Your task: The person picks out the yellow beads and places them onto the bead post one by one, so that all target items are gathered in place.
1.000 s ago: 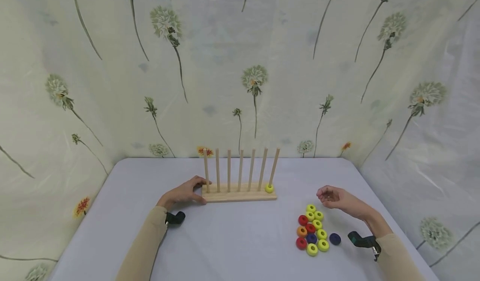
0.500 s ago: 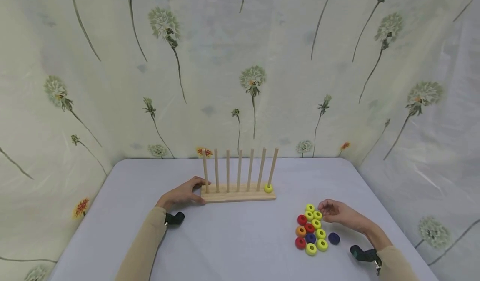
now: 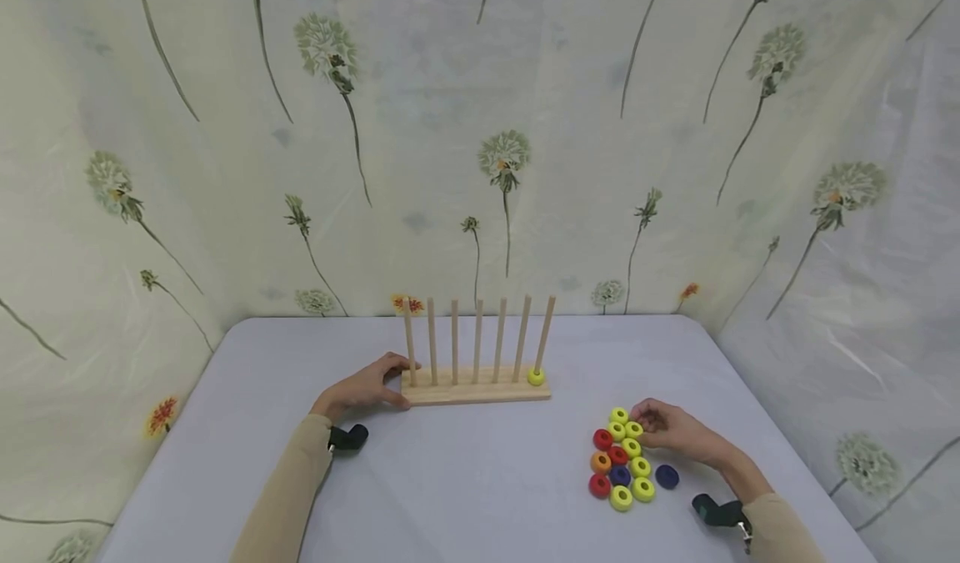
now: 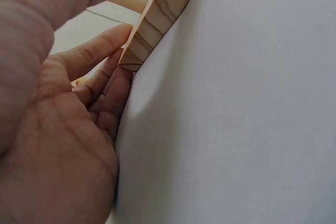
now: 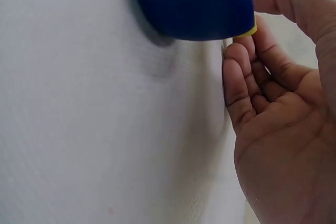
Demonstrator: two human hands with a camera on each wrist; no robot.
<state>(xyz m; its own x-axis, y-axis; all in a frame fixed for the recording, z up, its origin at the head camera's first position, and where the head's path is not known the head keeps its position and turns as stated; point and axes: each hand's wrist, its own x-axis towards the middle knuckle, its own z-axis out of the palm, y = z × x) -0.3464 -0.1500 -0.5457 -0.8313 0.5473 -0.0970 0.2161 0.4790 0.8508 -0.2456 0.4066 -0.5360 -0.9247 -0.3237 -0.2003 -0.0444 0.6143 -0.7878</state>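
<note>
My left hand (image 3: 365,386) grips the left end of a wooden peg rack (image 3: 476,394), thumb at the front and fingers behind. Seven-like upright pegs rise from it in a row, several in all, and a yellow bead (image 3: 536,376) sits at the foot of the rightmost one. My right hand (image 3: 678,431) is at the right side of a cluster of beads, thumb and fingertips around a yellow bead (image 3: 633,430) lying on the table. In the right wrist view a dark blue bead (image 5: 194,3) in the foreground hides most of that yellow bead and the tips.
More yellow beads (image 3: 642,489), red beads (image 3: 599,485), an orange bead (image 3: 600,461) and a dark blue bead (image 3: 619,475) lie clustered on the white table (image 3: 450,496). Behind the table hangs a floral curtain (image 3: 420,129).
My right hand has come down and toward me, then slightly left, to the yellow bead. My left hand keeps its grip on the peg rack.
</note>
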